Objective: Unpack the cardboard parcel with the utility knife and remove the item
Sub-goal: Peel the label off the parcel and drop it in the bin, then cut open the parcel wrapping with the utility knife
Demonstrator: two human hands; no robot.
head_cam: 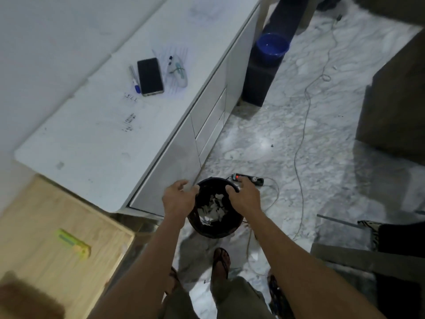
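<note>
I stand over a black waste bin on the floor, with pale paper scraps inside it. My left hand hovers at the bin's left rim, empty, with its fingers spread. My right hand is palm down at the right rim, its fingertips curled against the edge; whether it grips the rim is unclear. A yellow-green utility knife lies on the wooden table at the lower left. A blurred brown shape in the bottom left corner may be the cardboard parcel.
A long white cabinet carries a phone, a pen and papers. On the marble floor lie a power strip and trailing cables. A blue bucket stands further back. Dark furniture is at the right.
</note>
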